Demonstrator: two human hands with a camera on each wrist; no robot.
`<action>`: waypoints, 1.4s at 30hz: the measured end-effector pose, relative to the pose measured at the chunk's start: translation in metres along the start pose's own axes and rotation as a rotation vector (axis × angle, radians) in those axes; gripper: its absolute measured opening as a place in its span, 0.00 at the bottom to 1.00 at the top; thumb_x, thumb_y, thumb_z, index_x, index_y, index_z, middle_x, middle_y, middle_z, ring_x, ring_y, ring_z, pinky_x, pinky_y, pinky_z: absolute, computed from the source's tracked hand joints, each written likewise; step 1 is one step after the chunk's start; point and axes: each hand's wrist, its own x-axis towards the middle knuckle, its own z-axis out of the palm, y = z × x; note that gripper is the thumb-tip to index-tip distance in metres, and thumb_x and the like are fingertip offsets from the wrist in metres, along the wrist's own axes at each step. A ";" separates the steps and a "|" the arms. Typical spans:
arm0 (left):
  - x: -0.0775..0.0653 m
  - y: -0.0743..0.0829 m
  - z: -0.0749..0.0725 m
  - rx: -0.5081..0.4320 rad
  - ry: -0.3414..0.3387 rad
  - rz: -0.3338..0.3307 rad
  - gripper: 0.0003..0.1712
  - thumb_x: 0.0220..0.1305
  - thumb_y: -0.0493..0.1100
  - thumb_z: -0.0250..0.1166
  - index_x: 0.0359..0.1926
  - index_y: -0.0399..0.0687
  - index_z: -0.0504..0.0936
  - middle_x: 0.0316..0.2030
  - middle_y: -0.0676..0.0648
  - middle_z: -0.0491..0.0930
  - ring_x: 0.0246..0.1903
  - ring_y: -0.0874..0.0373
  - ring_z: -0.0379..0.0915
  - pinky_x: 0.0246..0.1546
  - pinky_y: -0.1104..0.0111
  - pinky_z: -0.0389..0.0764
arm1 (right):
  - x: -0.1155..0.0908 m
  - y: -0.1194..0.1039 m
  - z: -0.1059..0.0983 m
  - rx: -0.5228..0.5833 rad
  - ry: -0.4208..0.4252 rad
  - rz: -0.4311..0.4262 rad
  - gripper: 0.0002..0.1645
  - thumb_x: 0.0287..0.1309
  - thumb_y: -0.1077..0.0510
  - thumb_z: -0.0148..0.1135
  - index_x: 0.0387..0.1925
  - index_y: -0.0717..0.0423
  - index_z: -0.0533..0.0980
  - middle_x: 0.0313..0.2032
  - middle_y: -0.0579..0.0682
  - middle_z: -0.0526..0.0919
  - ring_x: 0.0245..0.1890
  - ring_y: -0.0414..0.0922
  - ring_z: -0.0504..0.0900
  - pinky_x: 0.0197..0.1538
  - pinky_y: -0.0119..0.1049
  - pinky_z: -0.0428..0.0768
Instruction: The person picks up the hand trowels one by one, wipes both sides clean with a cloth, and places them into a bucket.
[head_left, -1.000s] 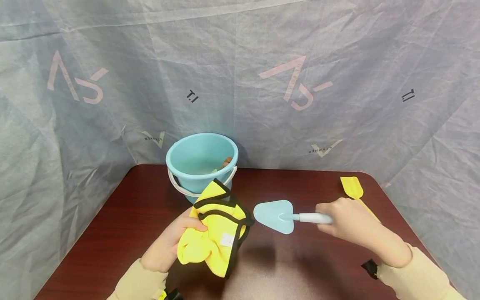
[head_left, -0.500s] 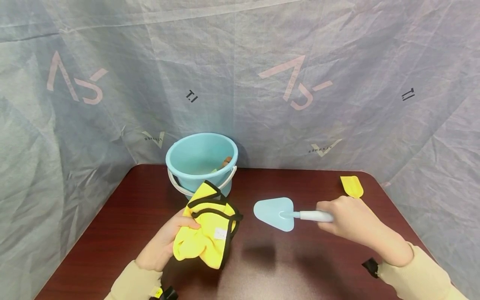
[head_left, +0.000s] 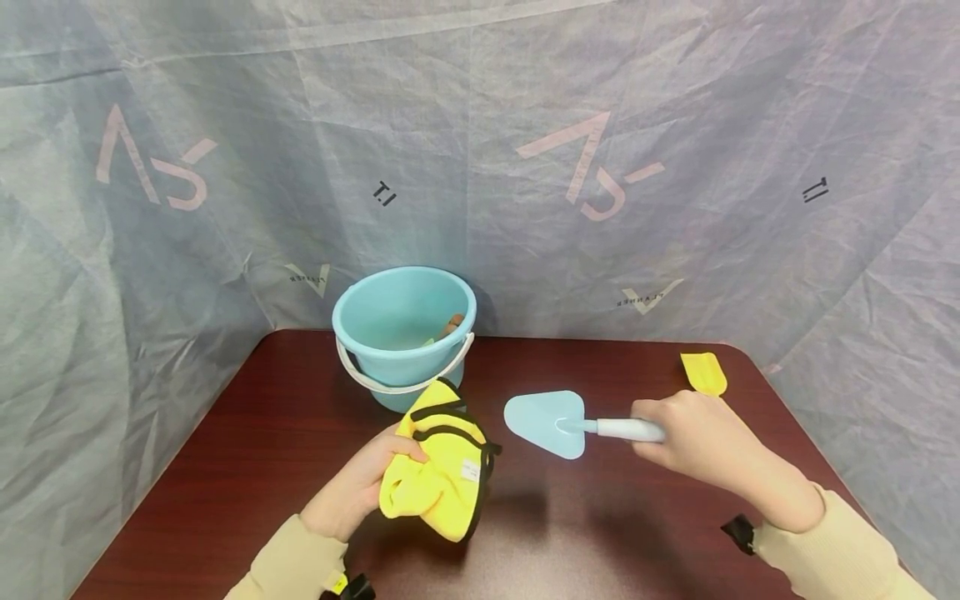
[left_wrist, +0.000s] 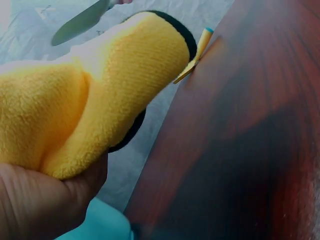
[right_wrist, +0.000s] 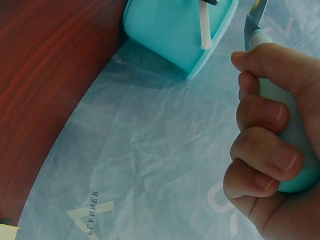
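1 hand [head_left: 360, 483] grips yellow cloth [head_left: 441, 471], the other hand [head_left: 697, 440] a trowel [head_left: 558, 425].

The table [head_left: 232, 442] has a dark red-brown surface with wood grain, and its far corners are rounded. Left of the centre of the frame, a light blue bucket [head_left: 408, 371] stands upright on it. At the right of the frame lies a yellow shovel [head_left: 703, 373], its blade toward the back edge, its handle partly hidden.
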 end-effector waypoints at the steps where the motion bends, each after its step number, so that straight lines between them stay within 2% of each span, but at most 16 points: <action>1: 0.002 -0.002 0.000 0.005 0.006 -0.006 0.28 0.49 0.23 0.44 0.53 0.42 0.56 0.44 0.42 0.73 0.46 0.51 0.72 0.48 0.60 0.73 | 0.000 0.000 0.000 -0.002 0.000 -0.001 0.16 0.31 0.57 0.63 0.14 0.40 0.62 0.10 0.33 0.56 0.12 0.31 0.53 0.14 0.25 0.54; 14: 0.027 -0.012 0.010 0.051 0.036 -0.051 0.29 0.46 0.24 0.46 0.53 0.41 0.58 0.42 0.43 0.73 0.44 0.52 0.73 0.46 0.62 0.74 | 0.006 -0.003 -0.002 -0.006 0.051 -0.026 0.19 0.30 0.57 0.61 0.12 0.40 0.58 0.09 0.33 0.52 0.12 0.31 0.49 0.14 0.25 0.51; 26: 0.047 -0.022 0.022 0.099 0.018 -0.050 0.28 0.44 0.25 0.48 0.51 0.41 0.61 0.40 0.44 0.73 0.41 0.53 0.74 0.43 0.63 0.76 | 0.012 -0.008 -0.004 0.030 0.012 -0.011 0.18 0.32 0.58 0.61 0.12 0.41 0.59 0.10 0.34 0.52 0.12 0.31 0.50 0.16 0.25 0.53; 30: 0.052 -0.024 0.027 0.082 -0.035 -0.055 0.28 0.44 0.25 0.48 0.50 0.41 0.61 0.40 0.44 0.73 0.42 0.53 0.73 0.44 0.62 0.76 | 0.013 -0.010 -0.004 0.026 0.009 -0.008 0.17 0.33 0.58 0.62 0.13 0.41 0.61 0.10 0.35 0.55 0.12 0.32 0.52 0.15 0.26 0.54; 38: 0.061 -0.028 0.041 0.048 -0.218 -0.061 0.24 0.46 0.24 0.45 0.47 0.43 0.61 0.41 0.43 0.73 0.44 0.52 0.74 0.43 0.61 0.76 | 0.016 -0.012 -0.003 0.040 -0.002 -0.012 0.14 0.35 0.57 0.63 0.15 0.42 0.64 0.11 0.35 0.58 0.12 0.33 0.55 0.16 0.26 0.56; 42: 0.062 -0.030 0.049 0.027 -0.297 -0.069 0.27 0.48 0.25 0.44 0.52 0.43 0.61 0.42 0.41 0.74 0.44 0.51 0.75 0.43 0.59 0.76 | 0.018 -0.013 -0.002 0.043 -0.003 -0.022 0.14 0.35 0.56 0.63 0.15 0.42 0.65 0.11 0.35 0.58 0.12 0.33 0.56 0.16 0.26 0.56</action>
